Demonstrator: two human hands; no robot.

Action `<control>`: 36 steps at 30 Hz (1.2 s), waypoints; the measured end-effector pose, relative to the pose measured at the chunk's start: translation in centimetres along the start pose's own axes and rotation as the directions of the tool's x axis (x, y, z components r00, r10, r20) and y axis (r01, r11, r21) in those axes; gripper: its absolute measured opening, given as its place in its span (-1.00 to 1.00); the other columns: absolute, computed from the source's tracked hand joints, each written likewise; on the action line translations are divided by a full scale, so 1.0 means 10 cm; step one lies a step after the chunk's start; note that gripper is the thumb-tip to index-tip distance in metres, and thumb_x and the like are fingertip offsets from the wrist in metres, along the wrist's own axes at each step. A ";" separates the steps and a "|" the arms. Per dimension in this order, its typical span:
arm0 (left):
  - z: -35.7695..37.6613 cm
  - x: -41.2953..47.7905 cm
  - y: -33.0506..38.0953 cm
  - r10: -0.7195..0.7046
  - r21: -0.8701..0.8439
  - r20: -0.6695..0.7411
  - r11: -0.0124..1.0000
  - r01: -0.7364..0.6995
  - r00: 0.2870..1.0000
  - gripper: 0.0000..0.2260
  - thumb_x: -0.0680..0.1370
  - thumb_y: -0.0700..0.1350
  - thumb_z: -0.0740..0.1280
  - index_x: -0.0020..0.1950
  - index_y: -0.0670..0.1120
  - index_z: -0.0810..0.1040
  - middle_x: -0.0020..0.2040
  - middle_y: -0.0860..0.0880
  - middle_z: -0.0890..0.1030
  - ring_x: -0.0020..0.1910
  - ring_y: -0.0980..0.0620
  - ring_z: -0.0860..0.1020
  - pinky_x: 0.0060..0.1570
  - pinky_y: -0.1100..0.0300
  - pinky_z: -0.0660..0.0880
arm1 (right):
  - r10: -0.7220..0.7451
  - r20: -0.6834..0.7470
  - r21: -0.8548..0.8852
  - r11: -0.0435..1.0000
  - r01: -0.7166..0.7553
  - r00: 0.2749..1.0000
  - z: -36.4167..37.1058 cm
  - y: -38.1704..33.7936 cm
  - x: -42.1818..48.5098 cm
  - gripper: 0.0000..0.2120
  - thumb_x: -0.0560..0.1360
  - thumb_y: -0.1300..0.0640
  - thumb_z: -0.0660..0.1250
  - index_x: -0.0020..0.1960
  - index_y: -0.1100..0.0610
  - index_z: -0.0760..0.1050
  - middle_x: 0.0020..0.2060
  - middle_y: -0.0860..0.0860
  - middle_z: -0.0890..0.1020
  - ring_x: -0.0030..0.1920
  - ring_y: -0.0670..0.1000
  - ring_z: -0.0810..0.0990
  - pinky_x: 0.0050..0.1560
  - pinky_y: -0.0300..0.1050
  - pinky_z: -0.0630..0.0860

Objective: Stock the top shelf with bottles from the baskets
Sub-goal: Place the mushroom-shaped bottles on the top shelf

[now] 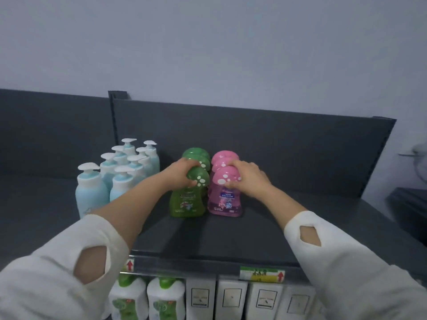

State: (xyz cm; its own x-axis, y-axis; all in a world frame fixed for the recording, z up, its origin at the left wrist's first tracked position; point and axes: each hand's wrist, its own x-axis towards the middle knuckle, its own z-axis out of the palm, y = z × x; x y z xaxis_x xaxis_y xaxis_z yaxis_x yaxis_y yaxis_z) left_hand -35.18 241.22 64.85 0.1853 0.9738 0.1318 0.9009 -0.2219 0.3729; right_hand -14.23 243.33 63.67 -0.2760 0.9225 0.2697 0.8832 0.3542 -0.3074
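In the head view, the fingers (191, 163) of your left hand (181, 174) were curled around the top of the front green bottle (187, 202). Your right hand (253, 179) clamped the top of the front pink bottle (225, 200) in the same way. Both bottles stood upright under your fingers on the top shelf (208, 239), just beside each other. To the left of your left fingers stood blue pump bottles (111, 179).

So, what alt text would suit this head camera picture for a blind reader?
A person's left hand grips the spotted cap of a green mushroom-capped plastic bottle while the right hand grips a matching pink bottle, both standing on a dark grey metal shelf. Pale blue pump bottles stand to the left.
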 end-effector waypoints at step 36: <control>-0.54 -1.81 -0.31 0.166 0.681 -0.525 0.670 0.295 0.835 -0.78 0.30 -0.09 0.52 -0.16 -0.10 0.56 -0.29 -0.06 0.54 -0.27 -0.14 0.55 -0.28 0.09 0.45 | -0.677 -0.421 -0.241 0.725 0.645 0.604 0.19 -1.58 -0.37 -0.77 0.42 -0.04 0.24 -0.16 0.10 0.55 -0.25 0.03 0.57 -0.22 0.12 0.54 -0.29 -0.09 0.45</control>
State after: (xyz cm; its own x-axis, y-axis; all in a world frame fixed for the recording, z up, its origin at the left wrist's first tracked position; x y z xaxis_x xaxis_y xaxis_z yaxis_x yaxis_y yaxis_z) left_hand -43.44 224.01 66.24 0.0982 0.7503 0.6538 0.9258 0.1721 -0.3366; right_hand -27.86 234.66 65.75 -0.6052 0.2531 0.7548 0.5539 0.8149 0.1708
